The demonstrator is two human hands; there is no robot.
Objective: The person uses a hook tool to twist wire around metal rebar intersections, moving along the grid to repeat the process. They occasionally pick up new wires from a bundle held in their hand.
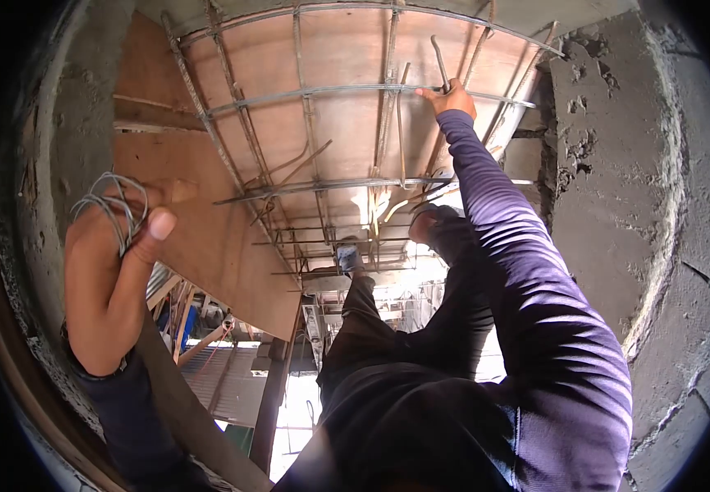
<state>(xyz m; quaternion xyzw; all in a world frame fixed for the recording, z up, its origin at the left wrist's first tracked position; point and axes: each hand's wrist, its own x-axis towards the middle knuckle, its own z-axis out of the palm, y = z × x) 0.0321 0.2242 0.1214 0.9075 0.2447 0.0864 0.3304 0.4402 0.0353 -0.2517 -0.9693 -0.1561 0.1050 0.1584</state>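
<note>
My left hand (113,262) is raised at the left, its fingers closed around a loose bundle of thin tie wire (117,201) that loops over them. My right hand (457,102) reaches far forward to a grid of ribbed rebar and is closed on a short bent metal rod (438,57) sticking out above the fist. One finger stretches left along a horizontal rebar (330,89). Upright rebars (391,49) cross it on both sides of the hand. Nearer my feet, another horizontal rebar (297,189) crosses the grid.
Plywood sheeting (347,57) backs the rebar, and a plywood side panel (199,238) stands at the left. A rough concrete wall (609,164) rises at the right. My feet are among the lower bars, over a bright drop. Corrugated roofing (228,377) lies below left.
</note>
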